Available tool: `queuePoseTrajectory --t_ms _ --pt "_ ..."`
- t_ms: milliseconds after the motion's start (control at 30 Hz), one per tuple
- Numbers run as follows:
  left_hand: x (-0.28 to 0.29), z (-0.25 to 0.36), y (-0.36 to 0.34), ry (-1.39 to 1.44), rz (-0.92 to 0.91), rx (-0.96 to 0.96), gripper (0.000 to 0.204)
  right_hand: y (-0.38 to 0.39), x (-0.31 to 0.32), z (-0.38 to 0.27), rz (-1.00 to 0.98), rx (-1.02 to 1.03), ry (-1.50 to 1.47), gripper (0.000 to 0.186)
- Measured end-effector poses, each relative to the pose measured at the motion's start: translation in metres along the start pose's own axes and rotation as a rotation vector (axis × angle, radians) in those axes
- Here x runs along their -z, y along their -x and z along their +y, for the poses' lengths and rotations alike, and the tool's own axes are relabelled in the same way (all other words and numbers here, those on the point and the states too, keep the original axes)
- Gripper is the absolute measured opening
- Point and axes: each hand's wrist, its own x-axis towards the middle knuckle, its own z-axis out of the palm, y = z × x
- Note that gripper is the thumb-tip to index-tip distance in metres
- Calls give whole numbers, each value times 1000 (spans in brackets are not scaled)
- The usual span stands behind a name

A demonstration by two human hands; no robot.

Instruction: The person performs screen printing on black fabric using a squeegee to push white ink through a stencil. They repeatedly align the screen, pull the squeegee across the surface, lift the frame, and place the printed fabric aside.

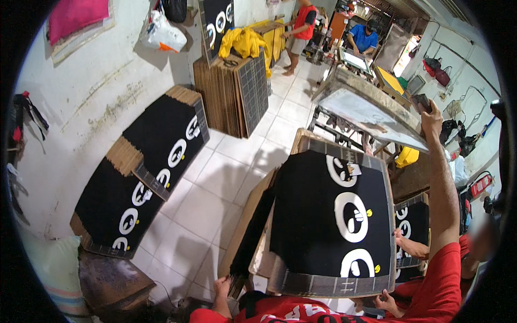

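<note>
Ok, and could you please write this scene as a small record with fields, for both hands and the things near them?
place: workshop with a white tiled floor
left hand: at the lower end of the dark upright boards; grip unclear
right hand: grips the lower right corner of the board
board: covered by a black cloth with white round prints
co-worker's hand: raised, holds a dark thing
wall boards: similar boards with black cloth, leaning at the left wall
</note>
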Motion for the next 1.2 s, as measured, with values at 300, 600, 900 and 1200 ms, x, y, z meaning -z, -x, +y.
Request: queuePoseTrajectory --t_ms 300,600,900,1200 --pt "-5 18 -1 -327 354 -237 24 -5 1 6 -7 39 135 51" --pt "162 268 -9 -613 794 -538 27 -9 -1 -3 27 30 73 47" --pt "533 254 214 -57 852 -663 31 -33 -21 8 -10 -51 40 56" --pt "405 111 67 149 886 -613 47 3 0 -17 -39 -63 -2 48"
